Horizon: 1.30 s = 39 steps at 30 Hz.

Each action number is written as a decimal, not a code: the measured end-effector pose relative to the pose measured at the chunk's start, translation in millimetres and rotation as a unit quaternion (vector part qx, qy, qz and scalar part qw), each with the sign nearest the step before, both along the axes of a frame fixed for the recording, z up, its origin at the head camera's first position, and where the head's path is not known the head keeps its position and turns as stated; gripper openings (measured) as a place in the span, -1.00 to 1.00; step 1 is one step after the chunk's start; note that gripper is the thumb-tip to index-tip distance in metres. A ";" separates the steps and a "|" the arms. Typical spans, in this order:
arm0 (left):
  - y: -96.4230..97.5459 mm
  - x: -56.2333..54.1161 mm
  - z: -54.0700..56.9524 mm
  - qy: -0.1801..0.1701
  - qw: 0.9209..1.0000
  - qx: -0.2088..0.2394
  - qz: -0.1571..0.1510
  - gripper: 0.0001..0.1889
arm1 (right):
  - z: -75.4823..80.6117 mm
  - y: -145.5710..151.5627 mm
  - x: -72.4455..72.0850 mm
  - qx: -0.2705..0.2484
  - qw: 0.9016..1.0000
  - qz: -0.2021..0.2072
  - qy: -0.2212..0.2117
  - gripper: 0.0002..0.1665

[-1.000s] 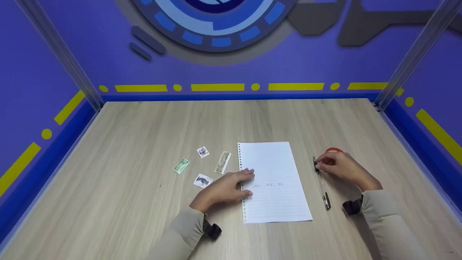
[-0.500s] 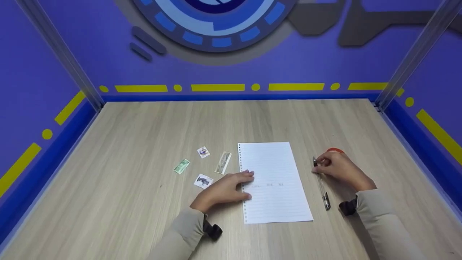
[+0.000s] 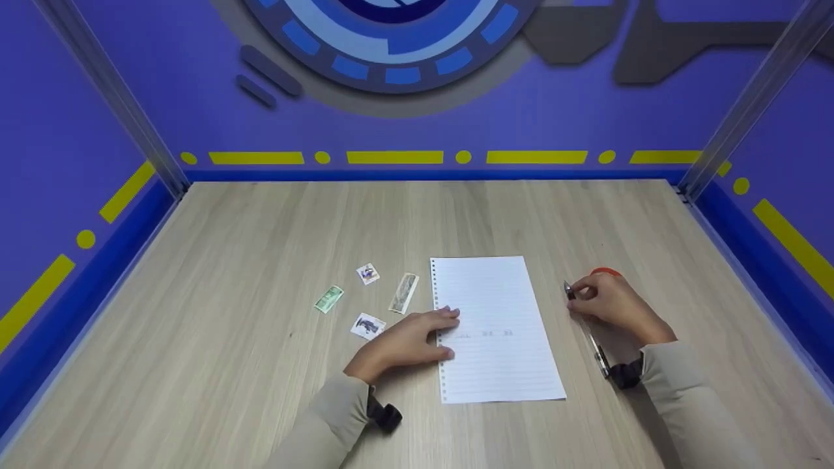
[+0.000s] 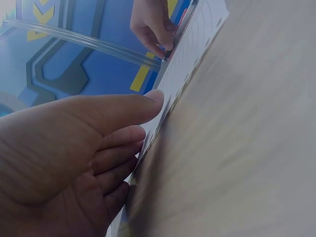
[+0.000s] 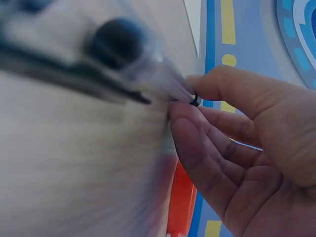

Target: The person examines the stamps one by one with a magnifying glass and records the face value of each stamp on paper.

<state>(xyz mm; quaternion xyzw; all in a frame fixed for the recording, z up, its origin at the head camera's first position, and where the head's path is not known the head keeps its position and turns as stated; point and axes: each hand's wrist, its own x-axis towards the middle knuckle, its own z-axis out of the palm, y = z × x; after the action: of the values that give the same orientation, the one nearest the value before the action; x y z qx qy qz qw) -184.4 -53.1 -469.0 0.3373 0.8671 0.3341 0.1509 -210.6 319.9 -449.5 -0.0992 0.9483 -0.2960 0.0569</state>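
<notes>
My right hand pinches a clear-barrelled pen near its dark tip, to the right of the paper. In the right wrist view, thumb and fingertips close around the pen's narrow end, while its black clip and back end loom blurred toward the camera. A sheet of lined, hole-punched paper lies flat, with a faint row of marks across its middle. Over its left edge rests my left hand, thumb and fingers spread and extended. The left wrist view shows that hand beside the punched edge.
Left of the paper lie a green stamp, a small colourful stamp, a tall greyish stamp and a dark-figured stamp. A red object is partly hidden behind my right hand. Blue-purple walls enclose the wooden table.
The pen's back end has swung right and toward my right wrist, its tip end still held. My right forearm has shifted slightly left. My left hand stays in place on the paper.
</notes>
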 end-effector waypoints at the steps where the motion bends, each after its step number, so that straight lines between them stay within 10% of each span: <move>1: 0.0 0.0 0.0 0.000 1.000 0.000 0.000 -0.38 | -0.6 0.3 0.1 -0.007 1.000 -0.001 -0.002 -0.60; 27: -0.9 -1.3 -1.7 0.014 1.000 -0.001 -0.010 -0.43 | -4.1 8.1 7.7 -0.146 0.989 -0.028 -0.021 -0.64; 34: -0.1 -0.5 -0.1 0.010 1.000 -0.009 -0.006 -0.41 | -5.6 8.7 6.7 -0.224 0.973 -0.033 -0.038 -0.58; 39: 0.2 0.0 0.4 0.004 1.000 -0.010 -0.003 -0.39 | -5.5 8.1 7.7 -0.322 0.943 -0.032 -0.078 -0.54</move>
<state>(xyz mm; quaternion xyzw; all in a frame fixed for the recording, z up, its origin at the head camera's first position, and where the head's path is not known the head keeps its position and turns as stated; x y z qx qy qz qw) -184.4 -52.9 -468.6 0.3395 0.8699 0.3240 0.1521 -203.0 327.9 -455.0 -0.0587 0.7977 -0.5940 0.0863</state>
